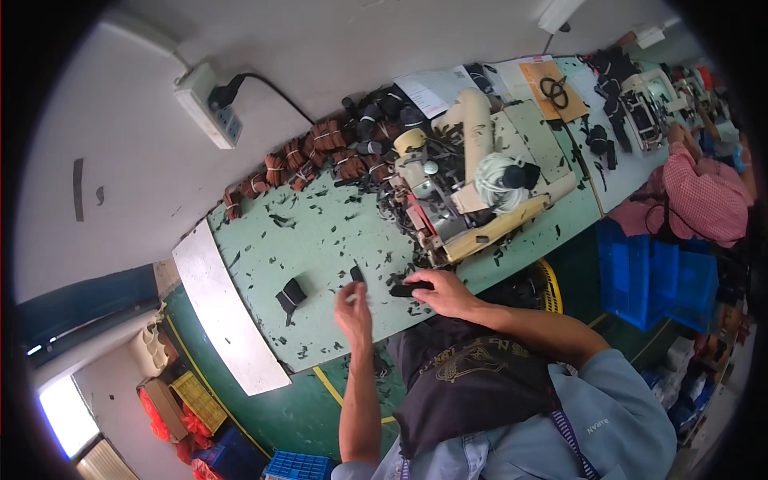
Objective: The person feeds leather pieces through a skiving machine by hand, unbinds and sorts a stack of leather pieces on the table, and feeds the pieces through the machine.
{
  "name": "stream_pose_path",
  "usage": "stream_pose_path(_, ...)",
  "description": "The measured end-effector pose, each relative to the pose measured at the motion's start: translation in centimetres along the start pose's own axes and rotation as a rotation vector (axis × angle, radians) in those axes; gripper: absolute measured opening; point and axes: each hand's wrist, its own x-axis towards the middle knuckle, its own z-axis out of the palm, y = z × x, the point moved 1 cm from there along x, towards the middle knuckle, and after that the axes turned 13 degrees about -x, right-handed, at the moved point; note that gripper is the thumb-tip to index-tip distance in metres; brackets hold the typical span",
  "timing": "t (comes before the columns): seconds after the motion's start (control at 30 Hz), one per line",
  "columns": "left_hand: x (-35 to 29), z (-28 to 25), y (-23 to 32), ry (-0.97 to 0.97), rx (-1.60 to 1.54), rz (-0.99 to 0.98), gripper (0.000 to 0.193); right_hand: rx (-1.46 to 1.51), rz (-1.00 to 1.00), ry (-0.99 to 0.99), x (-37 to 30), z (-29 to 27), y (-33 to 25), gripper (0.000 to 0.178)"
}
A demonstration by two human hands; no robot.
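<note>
My left hand [353, 310] is over the pale green table [320, 240], its fingers curled together and slightly blurred. A short black strip [357, 274] shows at its fingertips and seems pinched there. To the right, close to the table's near edge, my right hand [445, 293] grips a small dark bundle of black strips [406, 290] between thumb and fingers, pressed near the tabletop. Further left lies another black bundle [291, 296] with a pale tie around it and loose ends hanging out.
A cream sewing-type machine [468, 180] with a white cord coil [502, 182] stands right of centre. Tied brown bundles [276, 170] line the wall side. Black scraps litter the table. Blue crates [640, 268] and a person in a pink checked top [696, 192] are at right.
</note>
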Motion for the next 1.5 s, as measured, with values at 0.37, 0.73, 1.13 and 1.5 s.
stream_pose_path(0.37,-2.2,2.4,1.7,-0.164,0.232,0.2,0.019,-0.202,-0.387,0.009,-5.8,-7.3,1.6,0.025)
stream_pose_path(0.73,-14.0,8.4,10.3,-0.691,-0.244,-0.244,0.033,-0.161,-0.169,-0.147,-10.2,-12.5,0.7,0.029)
stream_pose_path(1.13,-12.0,9.1,8.2,-0.839,0.142,0.01,0.041,0.27,-0.106,-0.075,-8.9,-11.0,3.7,0.031)
stream_pose_path(1.5,-1.3,11.7,11.3,-0.794,0.103,-0.161,0.025,0.06,-0.014,0.119,-2.1,-13.8,2.1,0.013)
